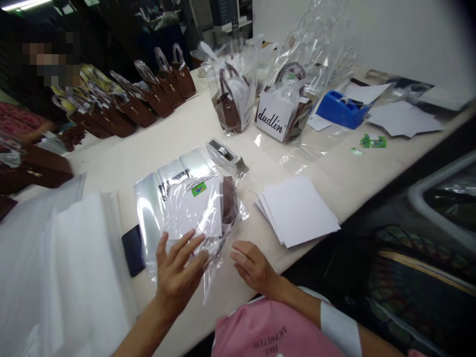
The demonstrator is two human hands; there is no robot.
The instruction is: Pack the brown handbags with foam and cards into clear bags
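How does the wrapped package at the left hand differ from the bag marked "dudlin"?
The package lies down; the bag stands upright.
The left hand touches the package; no hand touches the bag.
The package's white face bears a green sticker; the bag's white face bears large black lettering.
Both show brown and white parts inside clear plastic.

We read "dudlin" on a white sheet (274, 117) and, upside down, "BIG MONSTER" on a pink garment (273, 327).
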